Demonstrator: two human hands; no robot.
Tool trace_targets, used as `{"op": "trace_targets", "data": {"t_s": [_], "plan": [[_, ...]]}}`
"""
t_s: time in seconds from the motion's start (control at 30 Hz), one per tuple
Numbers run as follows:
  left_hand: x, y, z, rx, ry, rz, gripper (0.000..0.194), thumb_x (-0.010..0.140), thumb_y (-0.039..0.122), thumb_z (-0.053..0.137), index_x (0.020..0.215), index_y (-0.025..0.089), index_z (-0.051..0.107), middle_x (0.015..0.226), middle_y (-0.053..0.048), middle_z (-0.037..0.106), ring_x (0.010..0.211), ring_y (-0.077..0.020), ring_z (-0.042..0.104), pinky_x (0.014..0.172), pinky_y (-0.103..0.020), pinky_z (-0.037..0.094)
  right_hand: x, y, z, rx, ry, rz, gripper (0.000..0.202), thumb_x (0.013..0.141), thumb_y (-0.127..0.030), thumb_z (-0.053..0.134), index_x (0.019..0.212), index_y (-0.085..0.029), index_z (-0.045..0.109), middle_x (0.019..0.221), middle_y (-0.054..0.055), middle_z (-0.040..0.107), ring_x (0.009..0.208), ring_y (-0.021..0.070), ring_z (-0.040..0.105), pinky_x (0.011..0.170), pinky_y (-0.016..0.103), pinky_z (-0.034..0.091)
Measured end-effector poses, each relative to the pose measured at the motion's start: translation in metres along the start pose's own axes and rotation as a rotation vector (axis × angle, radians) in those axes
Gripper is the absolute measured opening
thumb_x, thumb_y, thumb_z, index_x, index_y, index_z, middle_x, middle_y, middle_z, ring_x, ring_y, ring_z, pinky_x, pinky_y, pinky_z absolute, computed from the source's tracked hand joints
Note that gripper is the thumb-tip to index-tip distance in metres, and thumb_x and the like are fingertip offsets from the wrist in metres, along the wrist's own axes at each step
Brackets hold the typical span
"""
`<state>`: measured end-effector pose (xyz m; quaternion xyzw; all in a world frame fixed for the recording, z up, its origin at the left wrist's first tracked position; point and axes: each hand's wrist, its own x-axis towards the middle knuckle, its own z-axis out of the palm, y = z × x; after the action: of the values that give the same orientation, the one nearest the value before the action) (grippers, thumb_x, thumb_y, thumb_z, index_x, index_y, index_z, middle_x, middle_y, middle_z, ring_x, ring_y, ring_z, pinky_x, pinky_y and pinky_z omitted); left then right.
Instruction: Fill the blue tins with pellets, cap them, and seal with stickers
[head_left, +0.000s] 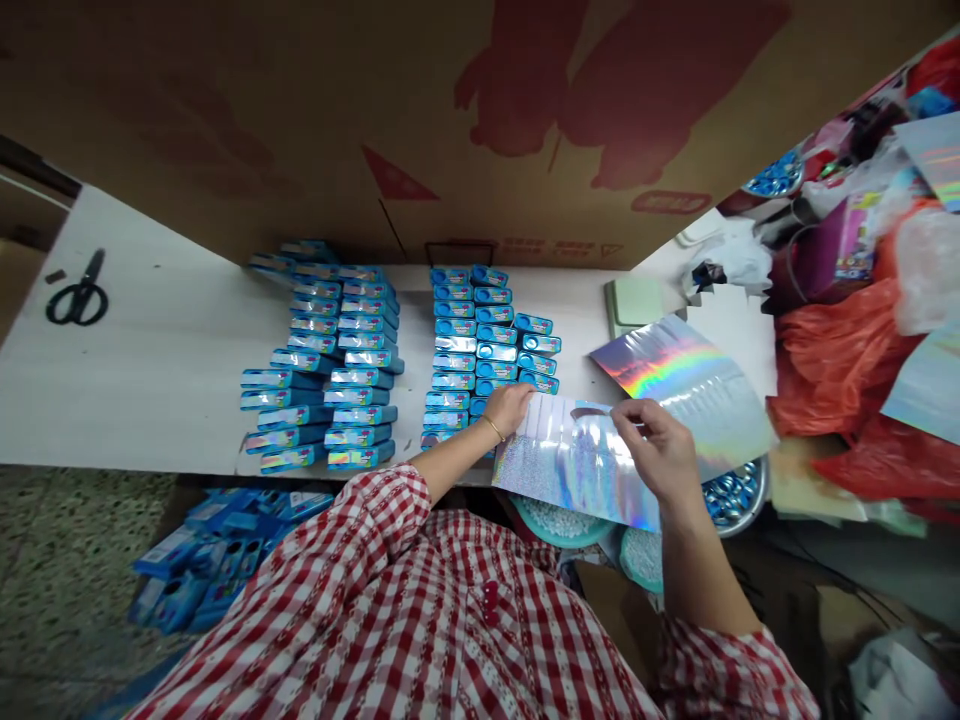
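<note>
My left hand (510,408) grips the upper left corner of a shiny holographic sheet (562,465), which tilts over the table's front edge. My right hand (661,447) pinches at the sheet's upper edge, where a narrow strip (591,411) seems to curl up at the fingertips; its exact shape is too small to tell. Just beyond my left hand stand rows of small blue tins (454,345) with colourful labels on their narrow sides. Farther left are two more columns of such tins (365,376). A second holographic sheet (694,395) lies to the right, partly behind my right hand.
A large cardboard box (337,130) borders the table's back. Black scissors (81,297) lie far left. Bowls of white beads (559,522) and shiny blue pieces (731,497) sit near the front edge. Red plastic bags (840,350) crowd the right; more blue tins (217,560) lie below the table.
</note>
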<state>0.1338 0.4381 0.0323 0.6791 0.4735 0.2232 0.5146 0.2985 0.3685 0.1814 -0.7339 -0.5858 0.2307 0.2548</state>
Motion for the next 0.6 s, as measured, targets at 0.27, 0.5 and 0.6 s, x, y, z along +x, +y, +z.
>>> {"op": "trace_targets", "data": {"t_s": [0.27, 0.5, 0.6], "plan": [[-0.021, -0.003, -0.038, -0.772, 0.109, -0.036, 0.048, 0.070, 0.038, 0.067, 0.113, 0.017, 0.060, 0.105, -0.009, 0.064, 0.094, -0.0176, 0.059, 0.081, -0.030, 0.047, 0.048, -0.017, 0.068, 0.452, -0.130, 0.381, 0.025, 0.060, -0.040, 0.066, 0.066, -0.016, 0.062, 0.051, -0.003, 0.053, 0.047, 0.0083, 0.046, 0.044, 0.021, 0.037], [-0.017, -0.049, -0.083, -0.833, 0.357, -0.193, 0.037, 0.064, 0.022, 0.069, 0.099, 0.011, 0.064, 0.066, 0.003, 0.059, 0.060, -0.0078, 0.053, 0.063, -0.022, 0.043, 0.075, -0.033, 0.142, 0.555, -0.198, 0.403, 0.030, 0.053, -0.043, 0.071, 0.063, -0.016, 0.061, 0.050, -0.004, 0.052, 0.045, 0.0080, 0.042, 0.042, 0.022, 0.030], [-0.008, -0.070, -0.108, -0.762, 0.445, -0.208, 0.034, 0.064, 0.020, 0.068, 0.097, 0.010, 0.063, 0.062, 0.003, 0.059, 0.059, -0.0087, 0.054, 0.063, -0.022, 0.043, 0.096, -0.038, 0.180, 0.490, -0.182, 0.311, 0.026, 0.059, -0.042, 0.066, 0.064, -0.016, 0.062, 0.053, -0.003, 0.054, 0.049, 0.0097, 0.045, 0.048, 0.023, 0.035]]}}
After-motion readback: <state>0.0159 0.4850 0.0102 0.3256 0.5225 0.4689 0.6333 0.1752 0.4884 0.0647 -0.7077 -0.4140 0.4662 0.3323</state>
